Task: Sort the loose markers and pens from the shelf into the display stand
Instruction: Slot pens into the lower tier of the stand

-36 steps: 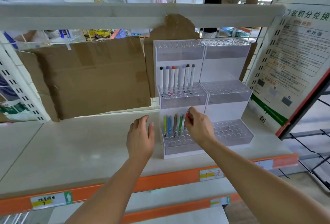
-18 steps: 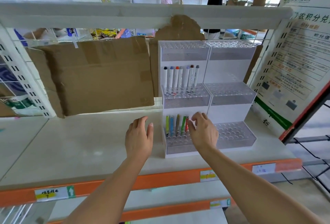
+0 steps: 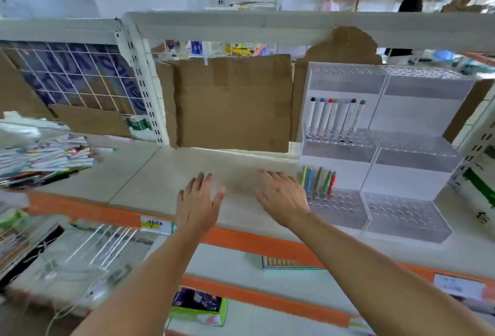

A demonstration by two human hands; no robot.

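Now, what I see from the head camera, line by line:

Left hand: my left hand point(image 3: 197, 199) is spread flat with straight fingers over the shelf point(image 3: 166, 172), near its front edge, and holds nothing.

Right hand: my right hand point(image 3: 281, 196) is also spread wide and holds nothing; it is just beside the left side of the display stand point(image 3: 417, 148).

Display stand: clear and white, with three stepped tiers of round holes, standing toward the right end of the shelf.

Middle tier: a row of white markers point(image 3: 334, 118) with coloured caps stands upright on the left half.

Bottom tier: five coloured pens point(image 3: 318, 181) (yellow-green, blue, brown, green, red) stand at the back left.

Loose pile: more markers and pens point(image 3: 48, 158) lie in a heap on the next shelf section, at the far left edge, well apart from both hands.

Writing: a price label point(image 3: 155, 224) on the orange front edge has yellow and dark marks, too blurred to read.

Back of shelf: brown cardboard point(image 3: 233, 102) leans behind.
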